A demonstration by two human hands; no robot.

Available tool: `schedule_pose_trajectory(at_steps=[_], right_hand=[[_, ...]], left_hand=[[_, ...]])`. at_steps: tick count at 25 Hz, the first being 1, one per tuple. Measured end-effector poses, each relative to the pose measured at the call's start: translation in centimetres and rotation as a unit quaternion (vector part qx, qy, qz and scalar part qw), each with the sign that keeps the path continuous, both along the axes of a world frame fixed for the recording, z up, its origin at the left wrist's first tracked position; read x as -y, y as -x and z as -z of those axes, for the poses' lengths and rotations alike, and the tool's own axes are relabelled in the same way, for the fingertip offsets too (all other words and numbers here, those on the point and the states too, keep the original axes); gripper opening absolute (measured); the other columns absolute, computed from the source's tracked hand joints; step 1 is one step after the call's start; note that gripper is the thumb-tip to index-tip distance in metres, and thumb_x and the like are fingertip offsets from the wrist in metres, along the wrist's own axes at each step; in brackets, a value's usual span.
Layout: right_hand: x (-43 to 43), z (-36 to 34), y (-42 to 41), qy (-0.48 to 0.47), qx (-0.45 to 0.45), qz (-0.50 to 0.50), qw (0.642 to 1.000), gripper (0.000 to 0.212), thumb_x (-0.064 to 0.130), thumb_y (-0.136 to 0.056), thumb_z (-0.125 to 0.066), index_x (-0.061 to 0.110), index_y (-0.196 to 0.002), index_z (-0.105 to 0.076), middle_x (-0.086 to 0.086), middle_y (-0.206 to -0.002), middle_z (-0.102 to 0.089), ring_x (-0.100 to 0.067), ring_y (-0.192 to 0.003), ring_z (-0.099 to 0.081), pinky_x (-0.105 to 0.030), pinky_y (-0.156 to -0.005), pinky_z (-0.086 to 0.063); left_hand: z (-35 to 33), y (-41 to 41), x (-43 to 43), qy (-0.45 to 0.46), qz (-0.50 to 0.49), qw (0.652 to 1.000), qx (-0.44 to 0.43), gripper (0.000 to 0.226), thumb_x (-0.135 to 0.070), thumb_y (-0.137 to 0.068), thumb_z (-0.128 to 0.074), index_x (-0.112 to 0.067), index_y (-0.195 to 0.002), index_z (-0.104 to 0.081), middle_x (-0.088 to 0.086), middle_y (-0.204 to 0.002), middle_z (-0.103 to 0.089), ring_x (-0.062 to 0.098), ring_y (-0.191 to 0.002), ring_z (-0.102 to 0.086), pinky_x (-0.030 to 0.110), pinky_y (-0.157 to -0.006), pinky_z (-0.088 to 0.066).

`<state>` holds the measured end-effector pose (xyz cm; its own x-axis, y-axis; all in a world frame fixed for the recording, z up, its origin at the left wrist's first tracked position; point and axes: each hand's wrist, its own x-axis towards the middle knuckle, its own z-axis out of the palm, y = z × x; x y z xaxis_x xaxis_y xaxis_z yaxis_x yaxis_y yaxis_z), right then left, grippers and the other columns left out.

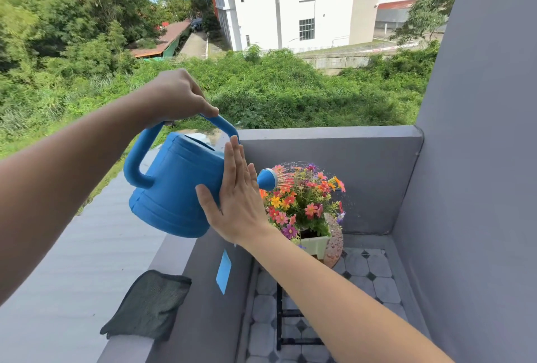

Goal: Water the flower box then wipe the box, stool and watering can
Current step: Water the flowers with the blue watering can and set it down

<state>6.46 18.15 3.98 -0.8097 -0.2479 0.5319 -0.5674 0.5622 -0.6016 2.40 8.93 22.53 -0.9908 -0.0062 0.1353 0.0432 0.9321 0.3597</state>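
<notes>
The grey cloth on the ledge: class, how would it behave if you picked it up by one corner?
The cloth would probably hang limp, since it lies folded and rumpled. It looks thin, so likely light. Its fuzzy weave suggests easy grip, not slippery.

Watering can (pixel 174 185) left of flower box (pixel 315 243) on stool (pixel 334 242), cloth (pixel 148 304) on ledge (pixel 87 261) nearer left
</notes>
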Motion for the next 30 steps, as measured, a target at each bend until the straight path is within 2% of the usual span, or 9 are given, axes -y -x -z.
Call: schedule_pose_trajectory(at_steps=[4, 8, 12, 17, 22, 24, 26, 30], right_hand=[[1.4, 0.4, -0.2, -0.021, 0.022, -0.011, 0.999, 0.084, 0.058, -0.088, -0.024, 0.016, -0.144, 0.023, 0.003, -0.156, 0.023, -0.011, -0.144, 0.021, -0.032, -0.115, 0.015], [2.1, 1.4, -1.5, -0.024, 0.043, -0.023, 0.999, 0.085, 0.065, -0.086, -0.016, 0.016, -0.144, 0.024, 0.004, -0.154, 0.028, -0.009, -0.141, 0.027, -0.03, -0.114, 0.018], [1.7, 2.6, -2.9, -0.025, 0.047, -0.025, 0.998, 0.087, 0.066, -0.081, -0.01, 0.015, -0.142, 0.026, 0.005, -0.153, 0.03, -0.008, -0.14, 0.029, -0.025, -0.11, 0.024], [0.6, 2.9, -2.7, -0.017, 0.031, -0.002, 0.999, 0.085, 0.064, -0.085, -0.015, 0.015, -0.142, 0.024, 0.007, -0.15, 0.03, -0.004, -0.137, 0.033, -0.02, -0.107, 0.028], [0.9, 1.7, -0.7, -0.002, 0.019, 0.01, 1.0, 0.084, 0.057, -0.089, -0.025, 0.015, -0.146, 0.019, 0.008, -0.15, 0.03, -0.002, -0.133, 0.036, -0.02, -0.107, 0.028], [1.4, 1.3, 0.2, 0.003, 0.021, 0.008, 1.0, 0.083, 0.056, -0.091, -0.028, 0.015, -0.146, 0.019, 0.006, -0.154, 0.026, -0.003, -0.136, 0.033, -0.025, -0.111, 0.022], [1.9, 0.9, 0.9, 0.011, 0.035, -0.005, 0.999, 0.082, 0.051, -0.094, -0.035, 0.014, -0.147, 0.016, 0.001, -0.158, 0.021, -0.009, -0.143, 0.022, -0.032, -0.115, 0.015], [3.0, 0.7, 1.5, 0.011, 0.057, -0.027, 0.998, 0.08, 0.05, -0.095, -0.035, 0.016, -0.148, 0.015, 0.001, -0.159, 0.018, -0.012, -0.146, 0.014, -0.035, -0.118, 0.011]], left_hand=[[0.4, -0.5, 0.5, 0.031, -0.029, 0.999, 0.001, 0.03, -0.029, -0.08, -0.072, -0.002, -0.092, -0.074, 0.005, -0.047, -0.043, 0.018, -0.04, -0.036, 0.022, -0.043, -0.029], [1.6, -1.2, 1.0, 0.045, -0.037, 0.998, 0.021, 0.029, -0.029, -0.079, -0.073, -0.003, -0.093, -0.075, 0.004, -0.05, -0.043, 0.016, -0.046, -0.037, 0.023, -0.045, -0.029], [3.1, -1.6, 1.0, 0.044, -0.029, 0.998, 0.039, 0.027, -0.031, -0.079, -0.073, -0.005, -0.087, -0.075, 0.004, -0.049, -0.045, 0.016, -0.044, -0.038, 0.022, -0.044, -0.029], [3.5, -1.0, 0.6, 0.004, -0.012, 0.998, 0.056, 0.029, -0.033, -0.077, -0.074, -0.005, -0.087, -0.075, 0.005, -0.054, -0.047, 0.017, -0.041, -0.036, 0.021, -0.04, -0.03], [2.3, 0.1, 0.3, -0.004, -0.012, 1.0, 0.021, 0.03, -0.029, -0.078, -0.074, -0.003, -0.092, -0.074, 0.006, -0.053, -0.045, 0.017, -0.042, -0.036, 0.022, -0.043, -0.03], [1.7, 0.6, 0.6, -0.004, -0.017, 1.0, 0.011, 0.03, -0.029, -0.078, -0.074, -0.002, -0.09, -0.073, 0.007, -0.054, -0.045, 0.018, -0.043, -0.035, 0.023, -0.044, -0.029], [1.4, 1.0, 1.1, -0.001, -0.022, 1.0, 0.006, 0.031, -0.029, -0.078, -0.074, -0.001, -0.09, -0.074, 0.007, -0.054, -0.046, 0.018, -0.044, -0.035, 0.023, -0.044, -0.029], [1.6, 1.3, 2.4, 0.01, -0.04, 0.999, 0.005, 0.032, -0.029, -0.079, -0.073, 0.001, -0.092, -0.073, 0.009, -0.054, -0.047, 0.019, -0.043, -0.036, 0.023, -0.044, -0.031]])
